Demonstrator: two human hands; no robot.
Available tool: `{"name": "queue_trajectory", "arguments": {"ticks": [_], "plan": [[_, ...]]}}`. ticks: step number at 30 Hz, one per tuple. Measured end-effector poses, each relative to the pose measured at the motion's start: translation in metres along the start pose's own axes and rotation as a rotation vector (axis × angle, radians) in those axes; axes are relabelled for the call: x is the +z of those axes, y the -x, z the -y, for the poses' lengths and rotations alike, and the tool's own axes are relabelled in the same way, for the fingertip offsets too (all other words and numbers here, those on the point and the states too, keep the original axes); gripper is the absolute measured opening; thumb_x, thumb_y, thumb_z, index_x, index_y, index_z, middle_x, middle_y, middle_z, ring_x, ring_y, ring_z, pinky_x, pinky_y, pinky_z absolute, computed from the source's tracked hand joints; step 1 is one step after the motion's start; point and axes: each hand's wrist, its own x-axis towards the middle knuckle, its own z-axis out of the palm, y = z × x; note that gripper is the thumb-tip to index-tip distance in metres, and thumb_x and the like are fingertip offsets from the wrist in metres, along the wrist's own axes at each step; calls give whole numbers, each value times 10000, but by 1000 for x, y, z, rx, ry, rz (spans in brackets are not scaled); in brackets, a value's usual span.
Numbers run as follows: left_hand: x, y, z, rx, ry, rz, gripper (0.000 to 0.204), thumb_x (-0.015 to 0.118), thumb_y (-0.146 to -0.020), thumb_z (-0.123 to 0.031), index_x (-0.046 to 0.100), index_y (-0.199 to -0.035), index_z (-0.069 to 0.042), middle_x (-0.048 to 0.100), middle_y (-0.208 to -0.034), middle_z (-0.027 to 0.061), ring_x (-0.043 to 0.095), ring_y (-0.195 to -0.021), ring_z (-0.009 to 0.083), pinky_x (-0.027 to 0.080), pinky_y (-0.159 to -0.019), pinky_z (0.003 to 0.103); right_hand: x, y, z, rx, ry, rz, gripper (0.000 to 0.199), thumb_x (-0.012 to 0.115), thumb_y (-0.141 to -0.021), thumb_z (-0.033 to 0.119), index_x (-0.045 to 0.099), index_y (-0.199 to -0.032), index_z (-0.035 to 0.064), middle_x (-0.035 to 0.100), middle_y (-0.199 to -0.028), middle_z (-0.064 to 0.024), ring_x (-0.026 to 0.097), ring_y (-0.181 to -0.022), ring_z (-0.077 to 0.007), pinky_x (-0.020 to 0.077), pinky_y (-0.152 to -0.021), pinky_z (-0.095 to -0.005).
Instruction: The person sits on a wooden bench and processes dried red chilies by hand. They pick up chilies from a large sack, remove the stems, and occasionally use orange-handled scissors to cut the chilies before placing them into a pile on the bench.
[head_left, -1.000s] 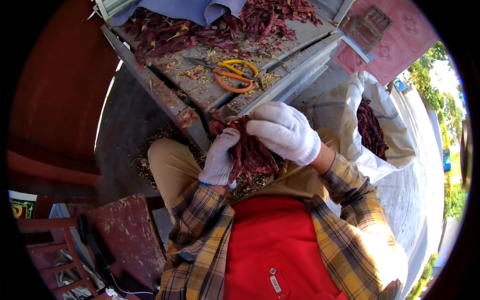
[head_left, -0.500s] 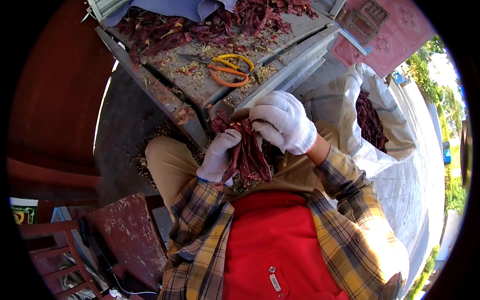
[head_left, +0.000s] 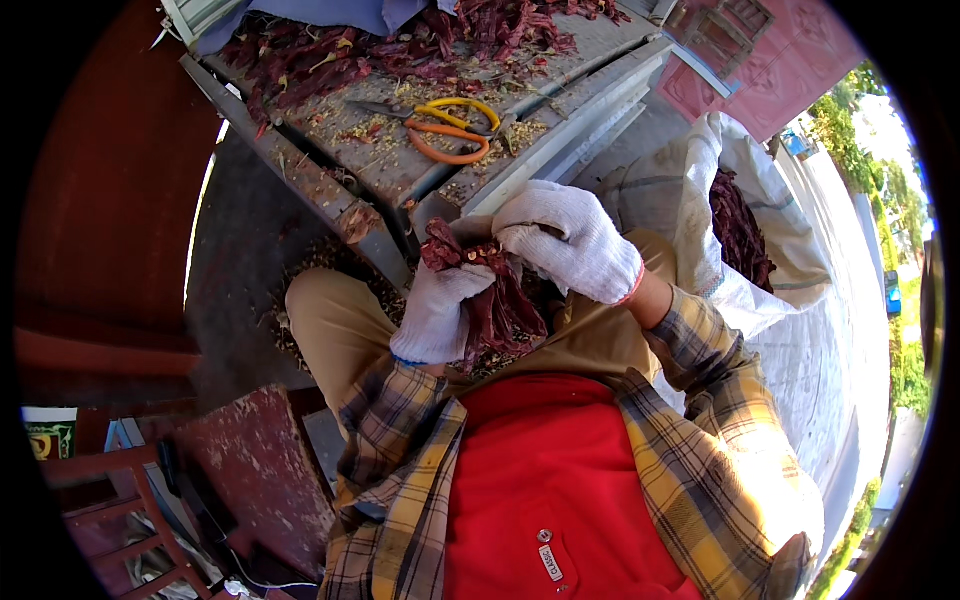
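Note:
A bunch of dark red dried chili peppers (head_left: 502,312) is held upright above my lap, wrinkled bodies hanging down. My left hand (head_left: 436,312), in a white knit glove, wraps round the bunch from the left, its thumb across the upper part. Also gloved, my right hand (head_left: 572,242) is closed, its fingertips pinching at the top right edge of the bunch. Pale seeds show at the torn upper end. Beyond my hands, scissors (head_left: 445,160) with one orange and one yellow handle lie on the worn tabletop (head_left: 370,170), touched by neither hand.
More dried chilies (head_left: 310,75) are heaped at the table's far side, partly under a blue-grey cloth (head_left: 330,12). Seeds litter the tabletop. At right stands an open white woven sack (head_left: 690,190) with dried chilies inside. A red chair (head_left: 150,500) is at lower left.
My left thumb has shifted across the bunch, and its upper end is tipped more into view. My right hand has lowered slightly, still at the bunch. The whole view has shifted a little.

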Motion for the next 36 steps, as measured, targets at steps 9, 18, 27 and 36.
{"name": "queue_trajectory", "arguments": {"ticks": [9, 18, 27, 36], "plan": [[5, -4, 11, 55, -45, -36, 444, 572, -812, 96, 521, -1241, -6, 619, -1151, 145, 650, -971, 209, 538, -935, 346, 12, 11, -17, 877, -967, -211, 195, 600, -951, 230, 636, -883, 51, 538, -680, 16, 449, -526, -84, 352, -477, -231], [-47, -18, 18, -247, 476, 95, 570, 588, -854, 14, 443, -1402, -41, 575, -1216, 166, 604, -1094, 269, 519, -981, 382, -25, 23, -71, 344, 694, 174, 353, 634, -837, 234, 673, -1147, 68, 711, -897, -135, 660, -693, -290, 533, -647, -347], [-2, -2, 7, -61, 102, 60, 623, 687, -855, -176, 433, -1412, -56, 570, -1187, 98, 561, -1028, 232, 488, -940, 416, -47, -127, -74, 188, 670, -122, 314, 573, -884, 299, 711, -1016, 50, 693, -957, -193, 660, -885, -369, 522, -803, -429], [-20, 2, 3, -18, 173, 55, 586, 670, -925, -225, 406, -1424, -69, 588, -1221, 73, 563, -1062, 232, 464, -995, 456, -15, -229, -120, 488, 955, 92, 316, 527, -900, 191, 714, -1119, 60, 678, -1156, -201, 658, -1062, -388, 541, -886, -445]]}}
